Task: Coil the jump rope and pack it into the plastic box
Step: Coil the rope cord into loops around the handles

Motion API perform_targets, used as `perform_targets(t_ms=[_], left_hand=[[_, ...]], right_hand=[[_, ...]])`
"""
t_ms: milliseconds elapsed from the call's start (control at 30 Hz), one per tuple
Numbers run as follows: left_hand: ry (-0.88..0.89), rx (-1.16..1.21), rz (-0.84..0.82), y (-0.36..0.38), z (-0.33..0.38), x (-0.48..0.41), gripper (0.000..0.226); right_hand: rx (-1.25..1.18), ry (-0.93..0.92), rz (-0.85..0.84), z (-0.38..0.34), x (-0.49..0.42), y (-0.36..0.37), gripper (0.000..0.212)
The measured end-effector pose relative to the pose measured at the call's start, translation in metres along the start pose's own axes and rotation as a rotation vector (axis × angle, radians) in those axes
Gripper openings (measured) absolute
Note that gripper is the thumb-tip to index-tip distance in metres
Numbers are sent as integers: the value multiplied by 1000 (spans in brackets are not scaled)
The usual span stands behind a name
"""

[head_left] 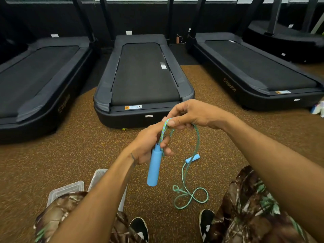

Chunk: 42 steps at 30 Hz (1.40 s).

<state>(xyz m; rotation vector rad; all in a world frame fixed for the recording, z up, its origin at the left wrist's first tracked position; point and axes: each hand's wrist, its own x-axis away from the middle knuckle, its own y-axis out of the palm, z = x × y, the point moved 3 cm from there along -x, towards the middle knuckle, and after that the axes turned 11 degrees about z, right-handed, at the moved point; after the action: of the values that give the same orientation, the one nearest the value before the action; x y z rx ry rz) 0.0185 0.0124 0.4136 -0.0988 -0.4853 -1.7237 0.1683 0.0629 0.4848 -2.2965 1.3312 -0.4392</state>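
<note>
Head view: both hands raised, left hand (149, 142) and right hand (191, 114) pinching jump rope (197, 137).

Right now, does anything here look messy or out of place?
Only the rope itself: much of it lies in loose tangled loops on the floor, with the second blue handle lying there too. The left hand holds the first handle; the right hand pinches the rope. Nothing looks damaged.
</note>
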Motion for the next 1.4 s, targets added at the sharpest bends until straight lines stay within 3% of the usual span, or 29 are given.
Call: perform_targets(t_ms=[67,133,333,600,900,1167,1400], left_hand=[[-35,68,-36,0,1,1,73],[-41,91,-102,-1,3,2,76],[83,21,-200,-3,6,12,35],[97,97,-251,-1,6,13,30],[108,84,-196,5,8,14,36],[212,-85,-110,9,15,17,38],[206,129,-116,8,11,12,33]], right_hand=[[-84,13,26,5,-2,2,31],[-163,30,32,9,-4,5,22],[-249,39,14,15,-3,8,21],[-549,51,-50,19,-5,5,18],[-534,-5,73,25,-11,1,16],[-500,-44,164,26,-11,0,12],[-486,-60,156,21,-9,5,16]])
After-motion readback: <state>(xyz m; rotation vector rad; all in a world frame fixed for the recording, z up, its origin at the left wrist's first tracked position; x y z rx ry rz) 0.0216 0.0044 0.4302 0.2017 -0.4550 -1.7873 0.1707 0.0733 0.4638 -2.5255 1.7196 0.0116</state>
